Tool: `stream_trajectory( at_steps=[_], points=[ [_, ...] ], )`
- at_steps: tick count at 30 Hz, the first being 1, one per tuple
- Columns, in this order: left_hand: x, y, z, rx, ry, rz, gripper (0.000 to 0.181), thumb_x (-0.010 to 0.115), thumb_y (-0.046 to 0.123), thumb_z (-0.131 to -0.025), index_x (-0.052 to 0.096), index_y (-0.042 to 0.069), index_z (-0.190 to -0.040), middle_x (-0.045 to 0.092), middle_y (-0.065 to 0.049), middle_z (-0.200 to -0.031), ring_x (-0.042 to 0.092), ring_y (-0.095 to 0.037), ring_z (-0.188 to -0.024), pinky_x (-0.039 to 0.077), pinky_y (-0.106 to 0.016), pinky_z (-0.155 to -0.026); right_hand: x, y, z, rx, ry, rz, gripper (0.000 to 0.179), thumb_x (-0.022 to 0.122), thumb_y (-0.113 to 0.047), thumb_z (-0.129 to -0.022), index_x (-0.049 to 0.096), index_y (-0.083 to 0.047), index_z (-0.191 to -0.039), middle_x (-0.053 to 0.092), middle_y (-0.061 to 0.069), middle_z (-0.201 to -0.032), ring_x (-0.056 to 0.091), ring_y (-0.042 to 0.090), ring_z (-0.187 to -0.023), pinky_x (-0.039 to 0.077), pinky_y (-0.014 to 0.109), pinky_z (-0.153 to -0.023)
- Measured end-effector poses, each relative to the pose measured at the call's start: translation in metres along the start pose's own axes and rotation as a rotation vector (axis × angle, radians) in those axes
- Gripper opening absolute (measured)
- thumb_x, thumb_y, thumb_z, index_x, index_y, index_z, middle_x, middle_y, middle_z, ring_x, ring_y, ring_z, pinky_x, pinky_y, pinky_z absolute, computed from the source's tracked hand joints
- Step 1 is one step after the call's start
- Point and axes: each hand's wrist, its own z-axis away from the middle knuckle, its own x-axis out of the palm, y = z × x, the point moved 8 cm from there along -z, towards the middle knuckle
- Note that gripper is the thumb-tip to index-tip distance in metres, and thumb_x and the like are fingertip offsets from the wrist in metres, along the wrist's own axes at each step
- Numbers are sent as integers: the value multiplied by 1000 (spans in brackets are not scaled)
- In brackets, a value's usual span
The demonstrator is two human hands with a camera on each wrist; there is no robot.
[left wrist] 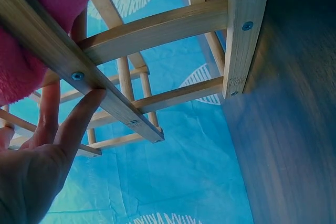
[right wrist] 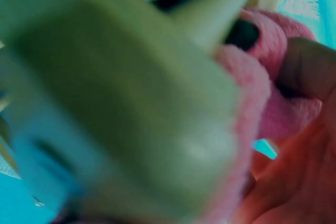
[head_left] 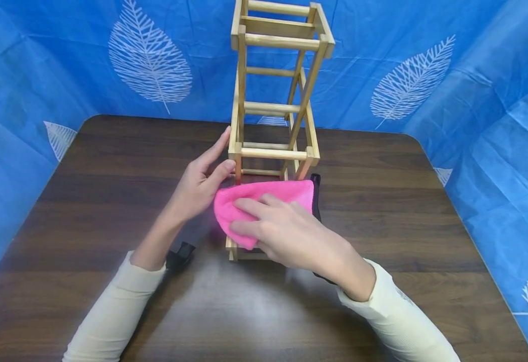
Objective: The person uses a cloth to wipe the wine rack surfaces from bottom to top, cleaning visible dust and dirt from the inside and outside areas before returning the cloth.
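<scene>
A tall, narrow rack of pale wood (head_left: 275, 154) with open tiers stands upright on the table. My left hand (head_left: 196, 188) is at its left side, index finger and thumb extended against the frame. In the left wrist view, straight fingers of that hand (left wrist: 47, 150) touch a screwed wooden rail. My right hand (head_left: 291, 231) holds a fluffy pink cloth (head_left: 273, 190) over a lower tier, its fingers bent into the fabric. The right wrist view shows the cloth (right wrist: 278, 72) bunched under the thumb beside a blurred wooden bar (right wrist: 136, 103). The cloth hides part of the lower rack.
The dark wood-grain table (head_left: 87, 211) extends on both sides of the rack. Blue sheeting with white leaf prints (head_left: 150, 55) hangs behind and around it. Black pieces show by the left wrist (head_left: 180, 255) and right of the cloth.
</scene>
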Motion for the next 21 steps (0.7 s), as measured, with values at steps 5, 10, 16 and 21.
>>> stream_trajectory(
  at_steps=[5,10,16,21],
  points=[
    [2,1,-1,-2,-7,-11,60,54,15,-102,30,27,-156,32,13,-157,43,-15,-136,51,-37,-93,-7,-7,6,-14,-24,18,26,77,-7,-82,73,-25,-100,61,-1,-113,52,21,-85,43,26,-58],
    [3,4,-2,6,-7,-14,60,54,16,-103,30,25,-156,31,13,-157,37,-12,-139,50,-37,-95,-8,-10,17,13,-45,16,29,74,-9,-83,72,-28,-104,58,-2,-125,52,21,-92,39,26,-48],
    [2,5,-2,12,-4,26,60,55,13,-102,31,24,-156,33,12,-156,57,-19,-123,51,-34,-93,-3,-8,22,49,-34,-72,35,67,-49,-90,68,-27,-118,51,-1,-135,50,20,-100,47,31,-54],
    [-1,3,0,6,5,-1,60,55,14,-102,30,25,-156,32,13,-156,52,-18,-129,51,-35,-93,-5,-11,18,32,66,-21,19,71,-38,-91,71,-24,-104,58,1,-118,53,22,-86,46,29,-49]
  ],
)
